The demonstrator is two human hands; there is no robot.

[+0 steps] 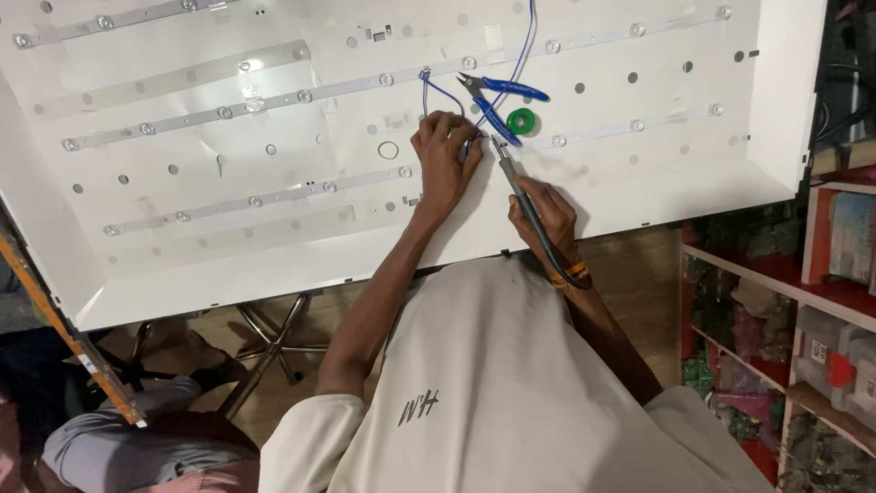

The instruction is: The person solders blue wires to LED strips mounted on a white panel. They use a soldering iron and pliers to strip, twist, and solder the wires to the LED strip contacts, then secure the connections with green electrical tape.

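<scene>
Soldering looks to be the step in hand: a soldering iron (520, 196) is gripped like a pen in the right hand (545, 212), fingers wrapped shut around its handle, with the tip meeting a blue wire (440, 91) near the middle of a large white backlight panel (776, 137). The left hand (444, 151) sits just beside the tip, fingers bunched together and pinching the wire's end down against the panel. Judging from this, the next move calls for keeping the wire steady until the joint sets. Touching distance beyond the hands lie one pair of blue-handled cutters (497, 96) and one green roll (521, 120), perhaps tape or solder. Six LED strips (219, 112) run across the panel. Shelves (821, 274) of parts stand off its right edge.
</scene>
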